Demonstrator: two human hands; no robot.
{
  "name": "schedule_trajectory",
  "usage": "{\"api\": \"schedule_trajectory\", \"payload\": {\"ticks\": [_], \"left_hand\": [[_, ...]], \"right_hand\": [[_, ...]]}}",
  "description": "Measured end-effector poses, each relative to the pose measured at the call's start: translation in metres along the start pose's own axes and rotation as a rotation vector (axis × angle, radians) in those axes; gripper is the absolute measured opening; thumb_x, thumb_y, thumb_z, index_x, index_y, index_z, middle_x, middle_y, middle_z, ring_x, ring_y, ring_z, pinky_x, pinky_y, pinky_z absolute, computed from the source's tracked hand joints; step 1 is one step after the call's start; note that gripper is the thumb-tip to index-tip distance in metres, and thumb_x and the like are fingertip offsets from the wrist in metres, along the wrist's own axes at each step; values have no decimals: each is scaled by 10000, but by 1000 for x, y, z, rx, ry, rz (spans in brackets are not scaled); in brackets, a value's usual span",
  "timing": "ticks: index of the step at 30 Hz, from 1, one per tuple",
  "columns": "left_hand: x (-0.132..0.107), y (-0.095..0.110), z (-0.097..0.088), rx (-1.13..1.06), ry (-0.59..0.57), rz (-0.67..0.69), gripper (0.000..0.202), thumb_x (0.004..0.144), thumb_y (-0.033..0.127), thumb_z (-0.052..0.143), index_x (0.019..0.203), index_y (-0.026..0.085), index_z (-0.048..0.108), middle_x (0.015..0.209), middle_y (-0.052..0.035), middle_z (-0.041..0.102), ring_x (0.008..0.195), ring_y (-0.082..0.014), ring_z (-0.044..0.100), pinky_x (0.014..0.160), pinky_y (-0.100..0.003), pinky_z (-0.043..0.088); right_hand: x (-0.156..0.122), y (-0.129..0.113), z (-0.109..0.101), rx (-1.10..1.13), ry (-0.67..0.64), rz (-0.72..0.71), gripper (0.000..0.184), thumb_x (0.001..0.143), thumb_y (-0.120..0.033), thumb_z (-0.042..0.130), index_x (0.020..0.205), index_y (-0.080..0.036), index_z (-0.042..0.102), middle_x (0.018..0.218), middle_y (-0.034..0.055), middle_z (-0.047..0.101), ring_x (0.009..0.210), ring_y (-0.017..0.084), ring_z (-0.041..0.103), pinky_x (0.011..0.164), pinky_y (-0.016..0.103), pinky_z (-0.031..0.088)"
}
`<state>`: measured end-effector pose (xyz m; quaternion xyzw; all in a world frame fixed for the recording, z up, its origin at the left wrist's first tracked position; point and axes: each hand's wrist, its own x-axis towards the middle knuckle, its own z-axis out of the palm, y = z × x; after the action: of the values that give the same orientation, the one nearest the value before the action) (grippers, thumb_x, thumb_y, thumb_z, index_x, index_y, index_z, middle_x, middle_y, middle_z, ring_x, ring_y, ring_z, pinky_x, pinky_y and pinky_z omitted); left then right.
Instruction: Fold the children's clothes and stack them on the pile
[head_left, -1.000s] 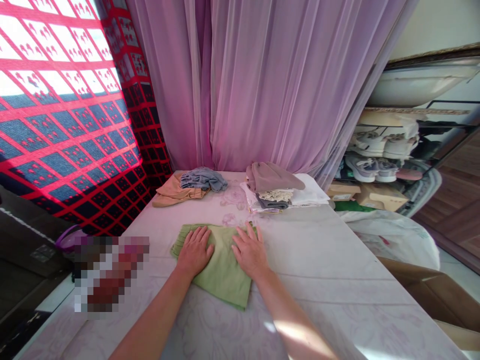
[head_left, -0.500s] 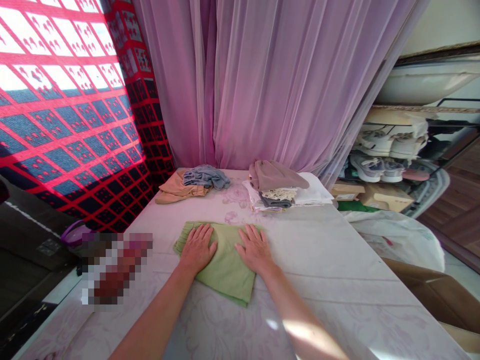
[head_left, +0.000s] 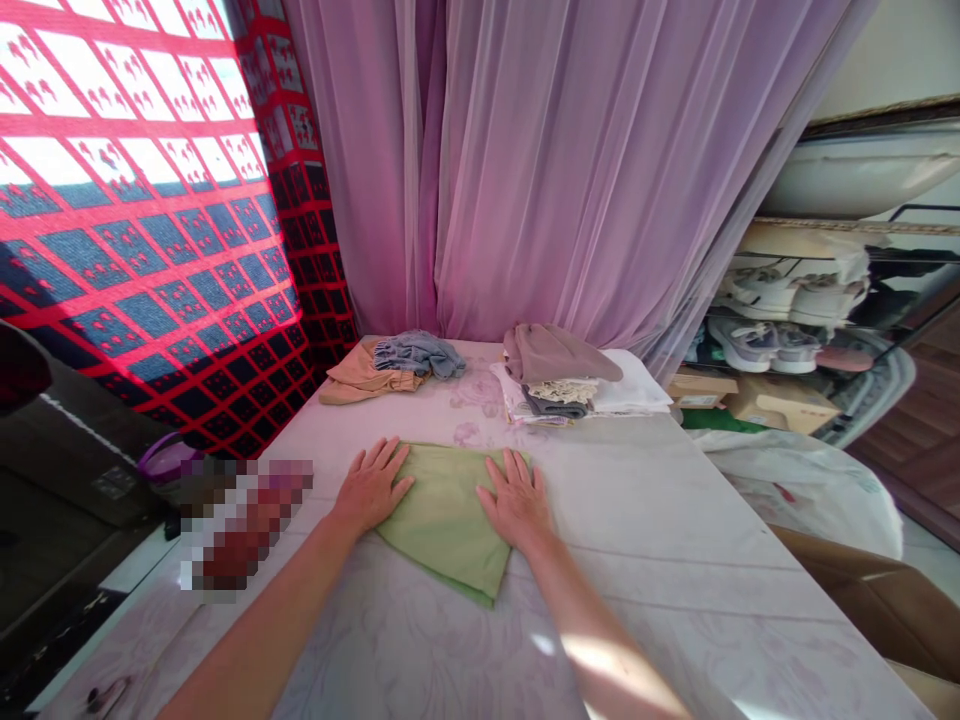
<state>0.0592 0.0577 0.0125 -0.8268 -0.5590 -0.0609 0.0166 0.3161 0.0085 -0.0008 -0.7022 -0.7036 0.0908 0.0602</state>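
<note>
Green shorts (head_left: pixel 450 510) lie folded flat on the table (head_left: pixel 637 620), which has a pale floral cover. Over their left end, where the waistband was visible earlier, rests my left hand (head_left: pixel 373 487), fingers spread, covering that end. My right hand (head_left: pixel 516 497) lies flat on the shorts' right edge with its fingers stretched out. Neither hand grips anything. Farther back on the left are tan shorts (head_left: pixel 367 378) with blue denim shorts (head_left: pixel 420 355) on top. A stack of folded clothes stands back right, topped by a mauve garment (head_left: pixel 559 355).
White folded cloth (head_left: pixel 630 382) lies beside the stack. Purple curtains (head_left: pixel 525 180) hang behind the table. To the right stand a shoe rack with sneakers (head_left: pixel 757 345) and cardboard boxes (head_left: pixel 784 405). A purple-rimmed basket (head_left: pixel 169 458) is at the left; a blurred patch hides something near it.
My left hand has slid left across the shorts to their waistband end, which it now covers. My right hand stays nearly in place on the right edge. The view has shifted slightly.
</note>
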Motion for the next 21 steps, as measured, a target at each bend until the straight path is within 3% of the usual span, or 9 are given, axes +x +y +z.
{"api": "schedule_trajectory", "payload": {"ticks": [3, 6, 9, 12, 14, 16, 21], "left_hand": [[0, -10, 2, -21, -53, -18, 581, 937, 526, 332, 1453, 266, 396, 1570, -48, 298, 1437, -283, 268, 1101, -470, 327], [1, -6, 1, -6, -53, -35, 579, 934, 516, 359, 1452, 260, 398, 1565, -58, 308, 1433, -286, 277, 1100, -467, 329], [-3, 3, -3, 16, 58, -56, 516, 935, 451, 388, 1400, 246, 477, 1524, -81, 388, 1402, -295, 338, 1115, -499, 297], [-17, 11, -4, 0, 244, -73, 421, 937, 343, 379, 1275, 221, 599, 1423, -97, 521, 1349, -287, 422, 1133, -503, 267], [-32, 16, -3, -43, 339, -66, 392, 933, 309, 379, 1213, 222, 638, 1371, -95, 572, 1326, -279, 452, 1134, -504, 269], [-49, 23, -2, -104, 377, -11, 370, 931, 305, 387, 1181, 235, 651, 1331, -80, 605, 1312, -267, 467, 1137, -504, 271], [-79, 36, -1, -235, 273, 197, 279, 914, 320, 449, 1050, 253, 683, 1218, -43, 677, 1267, -238, 509, 1150, -486, 268]], "right_hand": [[0, 0, 0, -6, 22, -7, 583, 956, -507, 338, 1472, -236, 371, 1591, 124, 193, 1459, 268, 141, 1131, 545, 117], [-2, 1, -1, 10, 85, -24, 543, 950, -462, 386, 1435, -222, 431, 1568, 132, 260, 1442, 272, 194, 1124, 548, 143], [-15, 2, 0, 101, 232, -116, 422, 930, -342, 435, 1312, -225, 569, 1493, 109, 413, 1390, 252, 313, 1139, 502, 168], [-42, 4, 5, 296, 333, -265, 287, 905, -269, 451, 1040, -235, 702, 1265, 74, 630, 1235, 205, 495, 1092, 389, 308], [-64, 5, 7, 424, 323, -335, 225, 884, -273, 483, 905, -242, 705, 1103, 59, 699, 1121, 196, 567, 1023, 361, 387], [-84, 5, 7, 492, 280, -364, 137, 829, -287, 563, 856, -247, 691, 1067, 53, 706, 1095, 214, 576, 1004, 382, 404], [-103, 0, -1, 460, 172, -407, 133, 730, -230, 652, 857, -239, 690, 1169, 61, 668, 1174, 244, 527, 1035, 424, 369]]}}
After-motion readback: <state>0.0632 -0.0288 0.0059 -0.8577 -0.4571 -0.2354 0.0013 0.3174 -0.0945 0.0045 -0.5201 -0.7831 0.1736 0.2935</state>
